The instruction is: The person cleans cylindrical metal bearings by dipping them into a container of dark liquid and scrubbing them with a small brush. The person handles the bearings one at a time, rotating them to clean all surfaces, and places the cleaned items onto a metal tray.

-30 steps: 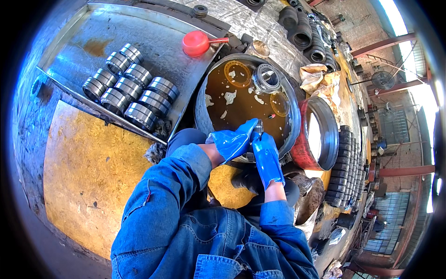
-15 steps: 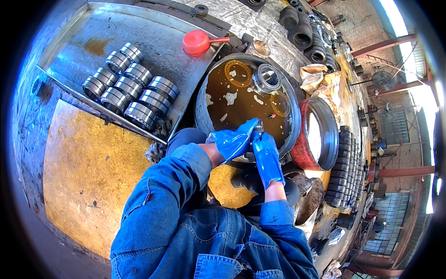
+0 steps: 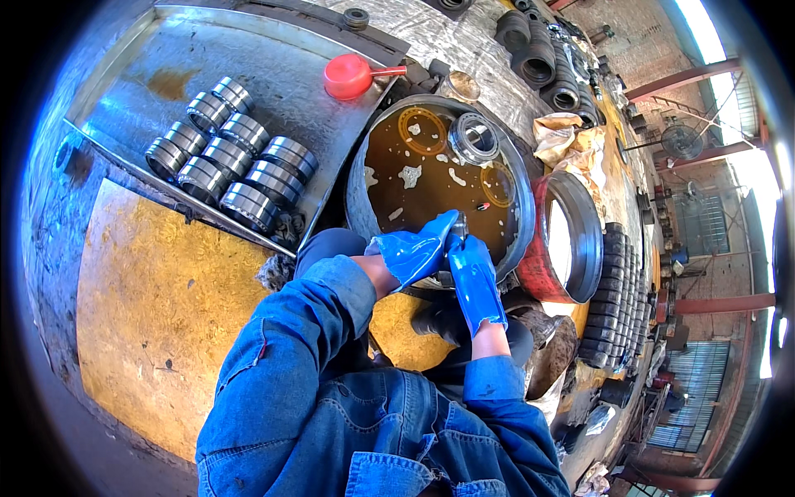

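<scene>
Head view, clock positions read from the middle of the round tub: the left hand and the right hand, both in blue gloves, meet at six o'clock by the near rim; between them shows a small metal part, its full shape hidden by the gloves; the fingers of both hands look clamped on it, though I cannot tell the separate fingertips apart.

Good handling here, as I judge it, calls for a firm grip from both sides, since slick-looking gloves could slip on smooth metal; holding the part low and over the brown liquid, rather than over the lap, should let any drips fall inside; if it is turned, small turns are safer, one hand bearing the weight while the other shifts.

At one o'clock, near the far rim, a roller bearing sits in the tub, best left unbumped; at four o'clock a red drum-like ring stands just beside the tub, so the right hand has little room for wide swings; polished bearings lie at nine o'clock on the lipped metal worktop, well apart from the hands and any splashes.
</scene>
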